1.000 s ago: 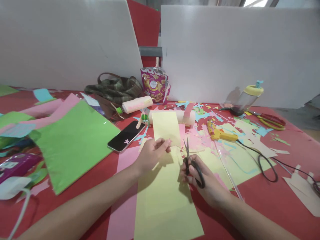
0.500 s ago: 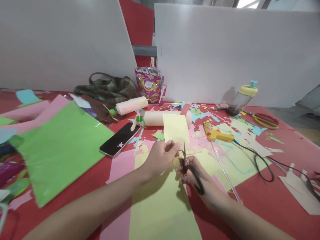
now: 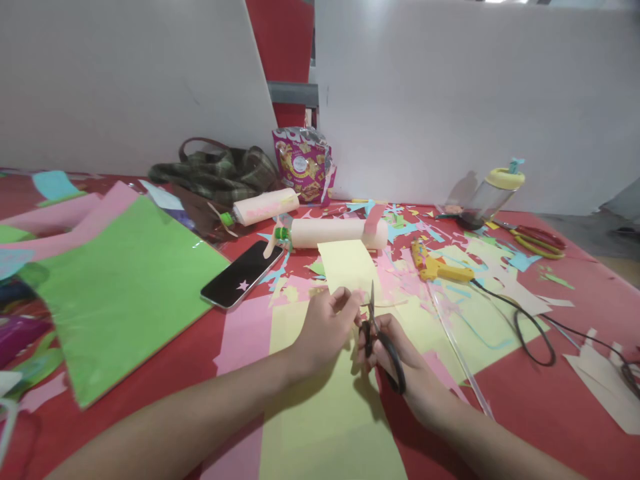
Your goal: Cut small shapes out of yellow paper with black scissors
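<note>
My left hand (image 3: 324,328) is closed, thumb and fingers pinching the lower edge of a small pale yellow paper piece (image 3: 347,263) that stands up and leans slightly. In my right hand (image 3: 407,363) is a pair of black-handled scissors (image 3: 372,308), blades pointing up beside the paper's right edge and close to my left fingertips. Whether the blades touch the paper I cannot tell. Beneath both hands lies a larger yellow sheet (image 3: 325,427), partly over a pink sheet (image 3: 243,340).
A phone (image 3: 240,273) with a pink star and a green sheet (image 3: 130,300) lie left. Paper-wrapped bottles (image 3: 325,233) and a snack bag (image 3: 303,163) are behind. To the right are a yellow glue gun (image 3: 440,267), its cord, a clear jar (image 3: 493,197) and red-handled scissors (image 3: 540,240).
The small yellow paper has tilted left and its top edge sits lower. Both hands keep nearly the same positions and grips. The view has shifted slightly.
</note>
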`<state>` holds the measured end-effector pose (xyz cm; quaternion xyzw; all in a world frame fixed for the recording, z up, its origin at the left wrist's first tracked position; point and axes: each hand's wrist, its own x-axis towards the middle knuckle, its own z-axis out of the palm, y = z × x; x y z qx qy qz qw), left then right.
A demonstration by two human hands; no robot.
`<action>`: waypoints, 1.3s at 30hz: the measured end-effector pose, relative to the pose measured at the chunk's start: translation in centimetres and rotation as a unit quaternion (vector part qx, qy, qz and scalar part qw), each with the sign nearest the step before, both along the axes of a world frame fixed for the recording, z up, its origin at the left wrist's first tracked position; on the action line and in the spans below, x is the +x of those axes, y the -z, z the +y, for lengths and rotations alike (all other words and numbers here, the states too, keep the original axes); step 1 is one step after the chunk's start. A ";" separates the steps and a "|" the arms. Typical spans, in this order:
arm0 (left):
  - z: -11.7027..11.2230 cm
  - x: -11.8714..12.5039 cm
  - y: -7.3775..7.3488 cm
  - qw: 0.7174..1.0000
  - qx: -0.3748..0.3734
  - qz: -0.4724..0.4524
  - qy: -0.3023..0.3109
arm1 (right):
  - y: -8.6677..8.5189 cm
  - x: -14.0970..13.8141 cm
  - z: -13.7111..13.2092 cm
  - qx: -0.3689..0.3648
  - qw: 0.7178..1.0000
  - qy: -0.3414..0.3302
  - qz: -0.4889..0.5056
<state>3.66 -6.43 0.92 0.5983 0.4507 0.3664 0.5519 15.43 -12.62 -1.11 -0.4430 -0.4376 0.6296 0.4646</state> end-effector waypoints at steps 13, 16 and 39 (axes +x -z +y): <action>0.1 -0.1 0.2 1.000 0.006 0.007 0.003 | 0.0 -0.3 -0.1 0.014 1.000 -0.006 0.008; 0.3 -0.3 0.1 0.999 0.023 0.027 0.016 | 0.2 -0.4 -0.1 0.007 1.000 0.001 0.019; 2.9 -2.2 -2.0 0.968 0.097 0.174 0.152 | 0.5 -0.3 -0.2 -0.014 1.000 -0.008 0.025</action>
